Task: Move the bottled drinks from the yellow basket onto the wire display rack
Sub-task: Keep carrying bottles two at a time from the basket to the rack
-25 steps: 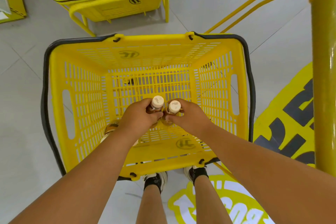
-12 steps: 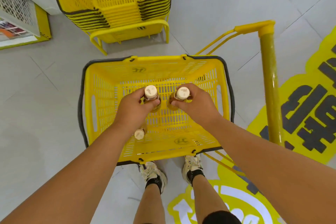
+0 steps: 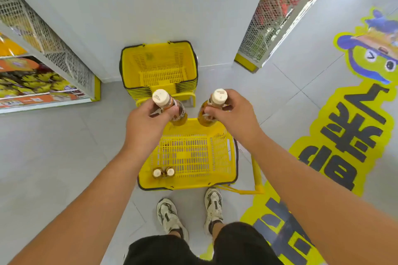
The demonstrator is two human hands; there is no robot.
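a stack of yellow baskets (image 3: 158, 69) stood on the grey tiled floor (image 3: 53, 157) against a white wall (image 3: 140, 2), straight ahead of the person. a wire mesh rack (image 3: 45, 36) with yellow packaged goods ran along the left, and a second wire mesh rack (image 3: 273, 11) with reddish goods stood to the right of the wall. a large yellow floor sticker (image 3: 344, 135) with dark characters and a cartoon figure covered the floor on the right. the yellow basket (image 3: 193, 180) sat on the floor just in front of the person's white sneakers (image 3: 170, 215), its yellow pull handle (image 3: 257, 176) lying off its right side. two capped bottles (image 3: 163, 172) stood side by side, touching, in its near left corner; the rest of its floor was bare mesh.

the left hand (image 3: 146, 122) was closed around the neck of a bottle of amber drink (image 3: 170, 106), fingers wrapped just under its pale cap, the bottle tilted with its base toward the basket. the right hand (image 3: 234, 114) gripped a second amber bottle (image 3: 212, 106) the same way, thumb and fingers pinching below the cap. both bottles hung in the air above the far rim of the basket, near each other but apart, clear of either rack.

both bare forearms reached forward and slightly inward from the bottom corners of the view, wrists bent down, palms facing each other.
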